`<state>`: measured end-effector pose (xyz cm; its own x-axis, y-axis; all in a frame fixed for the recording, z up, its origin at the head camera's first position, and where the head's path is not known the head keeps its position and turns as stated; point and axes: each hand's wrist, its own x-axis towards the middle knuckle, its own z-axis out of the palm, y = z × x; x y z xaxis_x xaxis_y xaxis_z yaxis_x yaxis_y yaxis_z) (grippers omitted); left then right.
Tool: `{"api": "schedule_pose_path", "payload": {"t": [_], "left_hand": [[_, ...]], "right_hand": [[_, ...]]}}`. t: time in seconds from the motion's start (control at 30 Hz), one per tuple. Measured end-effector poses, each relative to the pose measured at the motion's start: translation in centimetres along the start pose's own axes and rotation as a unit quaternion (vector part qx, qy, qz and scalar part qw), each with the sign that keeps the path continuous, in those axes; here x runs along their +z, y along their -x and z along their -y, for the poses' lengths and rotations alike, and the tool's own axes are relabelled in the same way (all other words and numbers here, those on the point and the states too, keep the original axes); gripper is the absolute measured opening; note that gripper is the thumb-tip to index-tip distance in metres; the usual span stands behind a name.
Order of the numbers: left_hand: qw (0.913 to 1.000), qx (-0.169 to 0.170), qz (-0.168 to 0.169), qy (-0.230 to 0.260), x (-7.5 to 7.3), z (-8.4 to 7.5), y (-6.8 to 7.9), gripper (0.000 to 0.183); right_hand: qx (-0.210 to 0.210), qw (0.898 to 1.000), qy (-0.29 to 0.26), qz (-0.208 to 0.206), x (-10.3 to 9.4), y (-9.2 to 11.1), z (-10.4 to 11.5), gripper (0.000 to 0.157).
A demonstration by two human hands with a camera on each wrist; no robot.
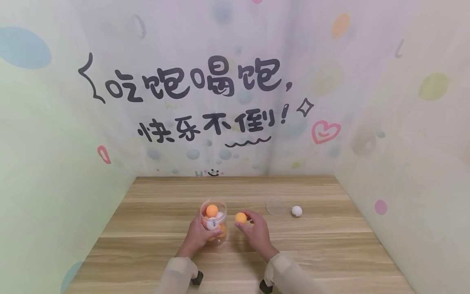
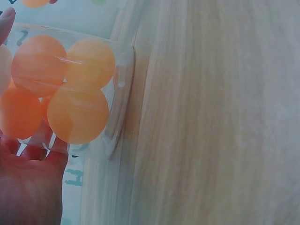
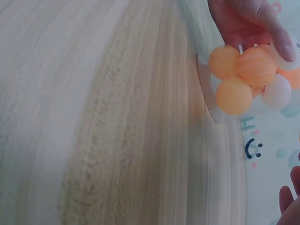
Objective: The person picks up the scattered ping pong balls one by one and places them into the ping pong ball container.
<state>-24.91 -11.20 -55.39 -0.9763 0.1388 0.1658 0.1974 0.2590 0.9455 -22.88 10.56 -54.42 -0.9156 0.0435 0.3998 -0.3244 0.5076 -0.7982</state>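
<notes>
My left hand (image 1: 197, 237) grips a clear plastic jar (image 1: 224, 216) on the table, its fingers wrapped round the wall. Several orange and white ping-pong balls (image 3: 234, 96) are piled inside the jar, showing through the wall in both wrist views. An orange ping-pong ball (image 1: 240, 217) is pinched between thumb and fingers of my right hand (image 1: 260, 234), just right of the jar and apart from it. Only the fingers (image 3: 286, 199) of that hand reach into the right wrist view, at the lower right edge.
Right of my right hand, a clear round lid (image 1: 276, 207) lies flat on the wooden table (image 1: 315, 253). A white ping-pong ball (image 1: 297, 211) rests just beyond it. Patterned walls (image 1: 235, 155) stand at the back and both sides.
</notes>
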Motion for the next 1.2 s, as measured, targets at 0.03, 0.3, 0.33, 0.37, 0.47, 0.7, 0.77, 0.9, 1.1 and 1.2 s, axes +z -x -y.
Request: {"api": "schedule_pose_path", "payload": {"t": [0.03,0.3,0.33,0.37,0.47,0.7,0.77,0.9,1.1,1.2], "left_hand": [[1.0,0.003,-0.001,0.002,0.0,0.0,0.0,0.097],[1.0,0.008,-0.002,-0.003,-0.1,0.3,-0.1,0.098],[1.0,0.009,-0.002,-0.003,-0.1,0.3,-0.1,0.098],[1.0,0.008,-0.003,-0.004,-0.1,0.3,-0.1,0.098],[0.9999,0.013,-0.005,-0.004,-0.1,0.3,-0.1,0.098],[0.9999,0.014,-0.001,-0.005,0.0,0.4,0.0,0.097],[0.9999,0.012,-0.001,-0.003,0.0,0.3,-0.1,0.097],[0.9999,0.011,-0.002,-0.005,0.0,0.3,-0.1,0.095],[0.9999,0.009,-0.003,-0.004,0.0,0.3,-0.1,0.094],[1.0,0.005,-0.004,-0.007,0.1,0.3,-0.1,0.094]], "right_hand": [[0.0,1.0,-0.004,0.001,0.0,0.0,0.1,0.039],[-0.016,1.0,-0.024,0.004,0.1,0.0,0.9,0.04],[-0.016,1.0,-0.024,0.004,0.2,0.0,0.9,0.039],[-0.016,1.0,-0.025,0.004,0.2,0.0,0.9,0.039],[-0.019,0.999,-0.027,0.002,0.3,0.0,1.1,0.04],[-0.042,0.998,-0.054,0.0,0.5,0.0,1.8,0.038],[-0.039,0.998,-0.058,0.003,0.5,0.0,2.0,0.039],[-0.032,0.997,-0.065,0.011,0.7,-0.1,2.5,0.04],[-0.032,0.996,-0.08,0.012,0.9,-0.2,3.1,0.041],[-0.026,0.996,-0.085,0.009,0.9,-0.2,3.3,0.04]]}}
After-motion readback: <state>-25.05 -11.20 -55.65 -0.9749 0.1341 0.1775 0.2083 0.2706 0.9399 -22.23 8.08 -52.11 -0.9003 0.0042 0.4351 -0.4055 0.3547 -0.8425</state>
